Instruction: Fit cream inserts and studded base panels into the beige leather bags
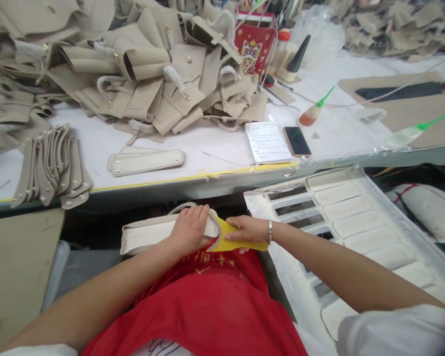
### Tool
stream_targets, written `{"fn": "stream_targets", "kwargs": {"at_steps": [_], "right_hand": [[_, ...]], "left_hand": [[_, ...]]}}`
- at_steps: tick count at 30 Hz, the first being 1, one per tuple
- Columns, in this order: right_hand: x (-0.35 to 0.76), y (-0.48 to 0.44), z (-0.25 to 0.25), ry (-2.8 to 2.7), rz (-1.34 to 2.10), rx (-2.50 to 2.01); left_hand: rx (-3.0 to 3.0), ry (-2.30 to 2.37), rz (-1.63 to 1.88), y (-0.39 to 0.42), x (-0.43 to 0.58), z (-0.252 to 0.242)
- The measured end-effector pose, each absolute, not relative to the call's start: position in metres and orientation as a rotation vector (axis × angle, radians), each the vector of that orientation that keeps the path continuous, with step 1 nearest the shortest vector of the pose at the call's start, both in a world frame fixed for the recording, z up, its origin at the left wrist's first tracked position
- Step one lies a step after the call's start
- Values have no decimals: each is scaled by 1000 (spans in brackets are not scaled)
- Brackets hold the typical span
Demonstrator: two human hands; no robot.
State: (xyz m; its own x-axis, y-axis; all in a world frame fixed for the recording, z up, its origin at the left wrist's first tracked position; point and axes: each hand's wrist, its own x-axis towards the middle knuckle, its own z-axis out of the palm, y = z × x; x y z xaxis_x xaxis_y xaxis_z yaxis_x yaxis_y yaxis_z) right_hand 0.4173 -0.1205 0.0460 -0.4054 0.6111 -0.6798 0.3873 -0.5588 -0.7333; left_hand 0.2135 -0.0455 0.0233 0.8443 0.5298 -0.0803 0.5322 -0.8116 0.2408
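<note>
Above my lap, a beige bag body (pixel 144 235) with a long whitish face lies sideways, a thin handle loop showing behind it. My left hand (pixel 189 228) is closed over its right end, fingers across the top edge. My right hand (pixel 249 230) grips a flat yellow tool (pixel 221 241) with a curved notch; the notched edge meets the bag's rounded right end. The fingertips of both hands are partly hidden.
Beige bags (pixel 141 74) are heaped on the white table (pixel 215 148). Curved straps (pixel 55 163), pale strips (pixel 148 161), a notebook (pixel 269 142), a phone (pixel 297 141) and a glue bottle (pixel 311 114) lie nearer. A slatted rack (pixel 300 247) with pale panels stands right.
</note>
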Motion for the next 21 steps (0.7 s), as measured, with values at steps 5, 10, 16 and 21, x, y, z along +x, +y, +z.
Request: {"fn": "stream_targets", "kwargs": {"at_steps": [5, 10, 16, 21], "right_hand": [[407, -118, 44, -1273, 2122, -1551], [392, -123, 46, -1064, 2103, -1600], [374, -128, 43, -807, 2094, -1616], [347, -131, 38, -634, 1988, -1669]], "left_hand": [[2779, 746, 61, -43, 210, 22], [2759, 607, -7, -31, 201, 25], [2699, 391, -40, -14, 182, 26], [2668, 352, 30, -10, 174, 22]]}}
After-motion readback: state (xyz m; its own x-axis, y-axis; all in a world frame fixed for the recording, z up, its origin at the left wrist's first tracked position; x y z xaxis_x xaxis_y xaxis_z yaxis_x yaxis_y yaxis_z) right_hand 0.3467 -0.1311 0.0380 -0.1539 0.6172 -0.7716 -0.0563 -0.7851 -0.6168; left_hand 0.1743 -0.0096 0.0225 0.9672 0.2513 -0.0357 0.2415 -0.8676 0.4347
